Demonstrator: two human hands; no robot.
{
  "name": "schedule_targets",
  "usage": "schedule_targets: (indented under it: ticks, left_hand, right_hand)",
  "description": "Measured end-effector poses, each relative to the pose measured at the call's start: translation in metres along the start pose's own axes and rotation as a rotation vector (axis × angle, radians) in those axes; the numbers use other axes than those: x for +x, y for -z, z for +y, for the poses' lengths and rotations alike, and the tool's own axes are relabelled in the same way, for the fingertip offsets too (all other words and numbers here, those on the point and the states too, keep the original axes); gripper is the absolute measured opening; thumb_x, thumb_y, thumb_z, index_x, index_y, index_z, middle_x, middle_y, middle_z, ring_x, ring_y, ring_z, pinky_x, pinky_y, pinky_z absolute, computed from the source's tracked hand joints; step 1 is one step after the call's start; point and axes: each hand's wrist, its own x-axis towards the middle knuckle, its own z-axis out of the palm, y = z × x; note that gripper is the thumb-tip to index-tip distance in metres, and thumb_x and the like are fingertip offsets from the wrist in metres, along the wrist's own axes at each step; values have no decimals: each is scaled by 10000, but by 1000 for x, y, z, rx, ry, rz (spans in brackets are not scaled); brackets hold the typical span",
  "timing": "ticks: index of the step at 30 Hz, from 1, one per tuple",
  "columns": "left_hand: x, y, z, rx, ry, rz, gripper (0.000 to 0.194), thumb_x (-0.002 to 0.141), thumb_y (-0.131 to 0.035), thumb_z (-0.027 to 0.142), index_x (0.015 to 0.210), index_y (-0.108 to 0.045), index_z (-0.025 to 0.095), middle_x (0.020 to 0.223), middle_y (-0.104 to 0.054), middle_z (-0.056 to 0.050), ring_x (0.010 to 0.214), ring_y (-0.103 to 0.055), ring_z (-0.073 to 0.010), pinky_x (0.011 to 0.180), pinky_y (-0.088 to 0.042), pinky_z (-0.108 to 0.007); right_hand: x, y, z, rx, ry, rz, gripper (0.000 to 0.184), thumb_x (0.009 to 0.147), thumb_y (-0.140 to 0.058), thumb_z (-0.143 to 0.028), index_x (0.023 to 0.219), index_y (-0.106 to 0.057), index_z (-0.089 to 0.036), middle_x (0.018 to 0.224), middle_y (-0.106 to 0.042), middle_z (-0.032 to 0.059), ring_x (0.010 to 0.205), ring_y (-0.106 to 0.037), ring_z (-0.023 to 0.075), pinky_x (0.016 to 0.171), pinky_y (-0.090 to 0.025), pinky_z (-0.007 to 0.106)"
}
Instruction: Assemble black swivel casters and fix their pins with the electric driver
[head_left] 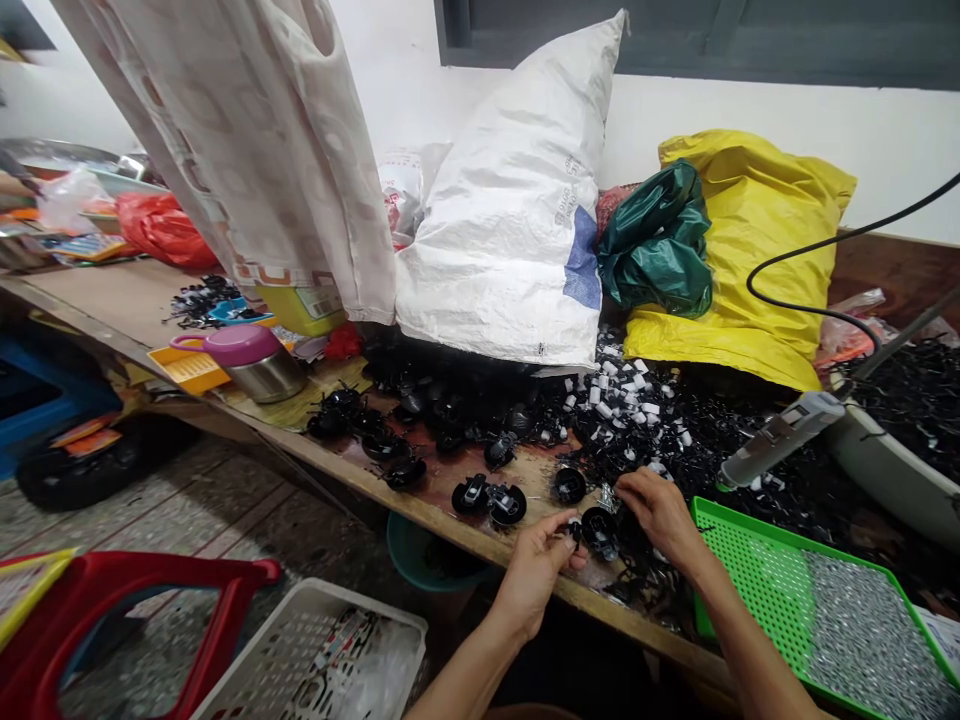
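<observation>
My left hand (536,565) is closed in a pinch on a small black round part (574,530) at the front edge of the wooden bench (127,295). My right hand (660,510) reaches over beside it, fingers curled and pinching a small metal piece (607,497) just above another black round part (600,525). More black round parts (491,498) lie loose to the left. A heap of black and white small pieces (637,400) covers the bench behind my hands.
A green perforated tray (739,560) of small metal bits sits right of my hands. White sack (517,220), green bag (660,240) and yellow sack (750,240) stand behind. A steel pot with pink lid (251,358) is left. Red stool (135,620) and white basket (315,655) are on the floor.
</observation>
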Motion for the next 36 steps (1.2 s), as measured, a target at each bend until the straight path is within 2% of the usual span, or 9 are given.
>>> schedule_targets:
  ticks: [4, 8, 10, 13, 24, 32, 36]
  left_hand:
    - [-1, -5, 2, -24, -55, 33, 384, 584, -687, 233, 945, -634, 114, 687, -646, -42, 617, -552, -136, 623, -427, -267]
    - [-5, -9, 7, -6, -109, 50, 312, 588, -679, 204, 894, -662, 148, 791, -645, -47, 685, -549, -148, 656, -436, -267]
    - [-7, -9, 8, 37, -157, 46, 265, 599, -669, 196, 862, -676, 156, 793, -630, -43, 712, -545, -154, 674, -437, -265]
    - [-8, -8, 8, 102, -220, 33, 233, 615, -657, 196, 844, -687, 164, 767, -591, -36, 745, -538, -166, 684, -438, -262]
    - [-9, -7, 6, 203, -277, 32, 228, 606, -662, 184, 829, -704, 193, 731, -530, -22, 712, -508, -151, 672, -427, -250]
    - [-11, -3, 10, 287, -309, -20, 196, 638, -651, 203, 826, -706, 199, 778, -569, -46, 752, -523, -169, 696, -430, -275]
    - [-11, -2, 10, 286, -318, -29, 183, 629, -656, 187, 805, -703, 198, 793, -571, -45, 775, -531, -176, 713, -432, -281]
  right_hand:
    - [-20, -1, -24, 299, 39, 23, 237, 843, -396, -285, 772, -601, -190, 704, -566, 28, 656, -543, 140, 586, -430, 232]
    - [-38, -11, -46, 406, 69, 65, 224, 850, -376, -230, 950, -574, -202, 828, -597, 45, 757, -573, 146, 665, -466, 236]
    - [-42, -17, -51, 393, 86, 131, 244, 847, -376, -207, 1030, -538, -204, 888, -606, 57, 803, -581, 151, 706, -474, 244]
    - [-43, -26, -50, 348, 136, 211, 248, 841, -380, -184, 1049, -514, -192, 871, -617, 64, 769, -596, 150, 688, -489, 242]
    - [-46, -38, -43, 114, 279, 379, 266, 835, -384, -121, 1081, -466, -182, 842, -628, 73, 743, -609, 160, 658, -505, 276]
    - [-48, -35, -44, 119, 290, 352, 242, 835, -392, -126, 1060, -458, -184, 810, -620, 58, 714, -614, 148, 625, -512, 254]
    - [-49, -37, -45, 69, 277, 399, 248, 832, -394, -112, 1063, -462, -171, 816, -627, 74, 723, -614, 161, 644, -511, 281]
